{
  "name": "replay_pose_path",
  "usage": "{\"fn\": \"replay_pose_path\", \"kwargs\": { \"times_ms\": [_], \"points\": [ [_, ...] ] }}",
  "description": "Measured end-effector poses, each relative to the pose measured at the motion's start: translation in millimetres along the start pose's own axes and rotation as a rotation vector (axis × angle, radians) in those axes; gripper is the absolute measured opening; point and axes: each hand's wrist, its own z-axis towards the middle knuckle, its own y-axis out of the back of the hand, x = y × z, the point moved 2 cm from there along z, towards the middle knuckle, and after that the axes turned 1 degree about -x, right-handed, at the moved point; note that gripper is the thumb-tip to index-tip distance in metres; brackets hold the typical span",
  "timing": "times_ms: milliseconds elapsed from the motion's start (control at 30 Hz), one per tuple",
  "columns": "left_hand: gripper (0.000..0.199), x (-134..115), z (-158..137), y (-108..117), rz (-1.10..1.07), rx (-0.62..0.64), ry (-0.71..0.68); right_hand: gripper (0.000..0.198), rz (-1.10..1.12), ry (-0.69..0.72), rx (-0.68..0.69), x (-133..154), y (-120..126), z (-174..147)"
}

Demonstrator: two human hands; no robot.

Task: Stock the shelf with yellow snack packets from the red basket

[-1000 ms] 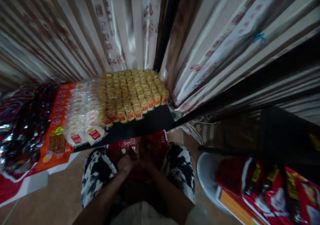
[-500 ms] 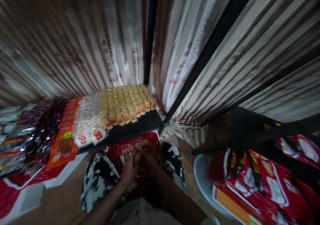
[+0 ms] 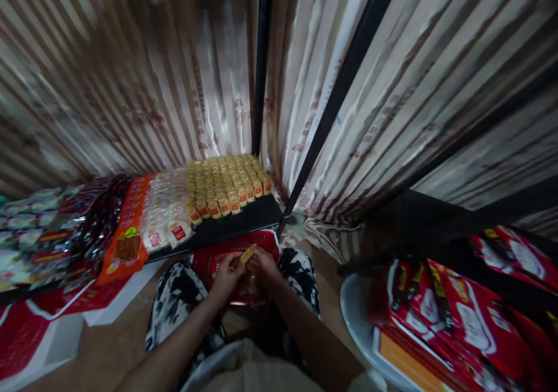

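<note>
Between my knees sits a red plastic basket (image 3: 275, 242) with some small packets in it, too dim to name. Over it, my left hand (image 3: 227, 277) and my right hand (image 3: 265, 265) are closed on the two ends of a small yellow snack packet (image 3: 246, 256). It resembles the yellow packets (image 3: 224, 185) standing in close rows on the black shelf (image 3: 235, 221) just ahead. Left of those rows lie white packets (image 3: 178, 232) with red labels and an orange bag strip (image 3: 126, 243).
Dark shiny packets (image 3: 98, 217) lie farther left on the shelf. To my right, red bags (image 3: 466, 310) rest over a pale round basin (image 3: 355, 305). Striped curtain sheets (image 3: 331, 165) and black posts (image 3: 261, 60) stand behind. White-and-red boxes (image 3: 56, 337) are at lower left.
My hands have risen slightly from inside the basket, and the yellow packet now shows between both sets of fingers. The view has shifted slightly, showing more of the shelf's left end.
</note>
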Motion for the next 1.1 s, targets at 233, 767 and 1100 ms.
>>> {"fn": "replay_pose_path", "kwargs": {
  "times_ms": [233,767,1100],
  "points": [
    [0.025,-20,8,-1,-0.047,-0.024,0.09,0.032,0.248,-0.013,-0.066,25,-5,-12],
    [0.021,-59,23,-28,-0.333,0.108,0.322,0.044,0.324,0.043,0.142,84,-11,4],
    [0.039,-59,54,-28,-0.151,0.056,0.074,0.043,0.225,0.129,-0.071,98,-9,20]
  ]
}}
